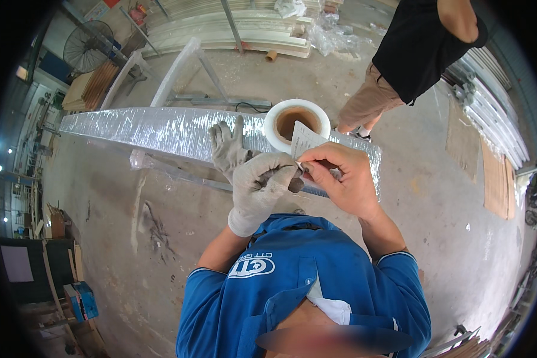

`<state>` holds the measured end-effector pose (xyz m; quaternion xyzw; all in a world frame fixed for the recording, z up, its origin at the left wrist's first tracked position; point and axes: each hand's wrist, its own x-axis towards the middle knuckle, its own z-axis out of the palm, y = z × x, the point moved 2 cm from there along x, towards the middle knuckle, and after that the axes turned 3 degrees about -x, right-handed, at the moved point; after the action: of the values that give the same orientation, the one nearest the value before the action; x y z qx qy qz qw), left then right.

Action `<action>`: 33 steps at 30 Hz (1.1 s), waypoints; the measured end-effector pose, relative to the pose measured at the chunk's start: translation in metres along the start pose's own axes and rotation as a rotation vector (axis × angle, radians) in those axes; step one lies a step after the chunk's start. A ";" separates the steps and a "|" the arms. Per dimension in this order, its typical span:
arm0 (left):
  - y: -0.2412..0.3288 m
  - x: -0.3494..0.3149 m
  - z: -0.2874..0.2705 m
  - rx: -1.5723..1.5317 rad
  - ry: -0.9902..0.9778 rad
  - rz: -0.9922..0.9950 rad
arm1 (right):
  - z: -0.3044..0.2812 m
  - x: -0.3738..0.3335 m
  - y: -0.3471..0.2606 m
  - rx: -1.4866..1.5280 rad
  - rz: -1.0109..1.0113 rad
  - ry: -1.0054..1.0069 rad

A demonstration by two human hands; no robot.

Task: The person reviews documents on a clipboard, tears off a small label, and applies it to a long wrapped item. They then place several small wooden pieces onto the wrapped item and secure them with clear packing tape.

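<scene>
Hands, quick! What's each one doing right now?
Right hand, bare: closed, holding the white paper slip.
Left hand in a grey fabric glove: closed; can't tell on what.

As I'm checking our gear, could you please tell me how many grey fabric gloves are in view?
2: a worn grey fabric glove on the person's left hand, and an empty grey fabric glove lying on the long, silvery wrapped bundle.
</scene>
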<state>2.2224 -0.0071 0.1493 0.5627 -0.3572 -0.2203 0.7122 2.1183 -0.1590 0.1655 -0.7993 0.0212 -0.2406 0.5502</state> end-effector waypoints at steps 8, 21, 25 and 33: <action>-0.004 0.001 0.005 -0.102 0.044 0.058 | 0.001 -0.001 0.022 0.591 0.179 -0.062; -0.009 0.010 -0.002 -0.173 0.084 -0.127 | 0.018 -0.001 0.002 -0.538 -0.560 0.043; -0.007 0.010 -0.009 0.098 0.013 -0.073 | 0.003 0.005 -0.006 -0.460 -0.403 0.175; -0.003 0.004 -0.012 0.308 -0.169 -0.053 | -0.023 0.019 0.020 0.149 0.112 -0.299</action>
<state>2.2343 -0.0030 0.1465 0.6539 -0.4304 -0.2281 0.5788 2.1302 -0.1924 0.1607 -0.7809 -0.0343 -0.0892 0.6173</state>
